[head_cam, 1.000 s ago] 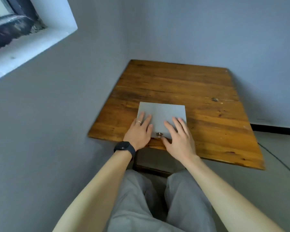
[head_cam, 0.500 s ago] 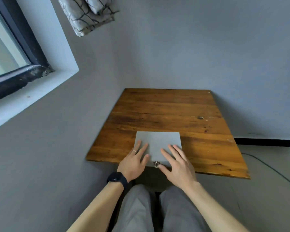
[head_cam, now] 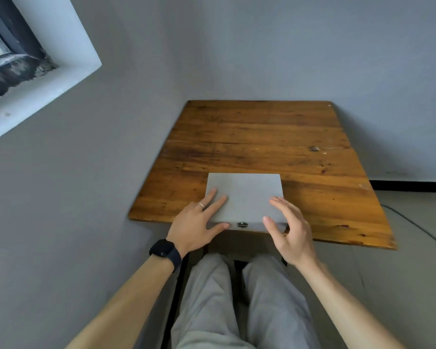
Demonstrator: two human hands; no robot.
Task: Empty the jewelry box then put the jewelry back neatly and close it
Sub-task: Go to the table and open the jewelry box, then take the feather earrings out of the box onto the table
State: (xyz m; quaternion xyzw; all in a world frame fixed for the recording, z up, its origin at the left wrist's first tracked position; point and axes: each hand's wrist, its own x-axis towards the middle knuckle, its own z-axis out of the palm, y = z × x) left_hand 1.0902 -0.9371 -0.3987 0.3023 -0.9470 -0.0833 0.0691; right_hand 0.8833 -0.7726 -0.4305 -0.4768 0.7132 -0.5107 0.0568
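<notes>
While closed, jewelry box (head_cam: 247, 195) beneath left hand (head_cam: 194, 222) — flat, unclenched — and loose right hand (head_cam: 292, 233)

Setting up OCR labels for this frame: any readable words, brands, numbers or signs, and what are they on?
No readable text anywhere in this view.
jewelry box: plain grey lid, no print.
clasp: bare metal, too small to show any mark.
watch on the left wrist: dark face, nothing displayed.
table: bare wood, no label.
</notes>
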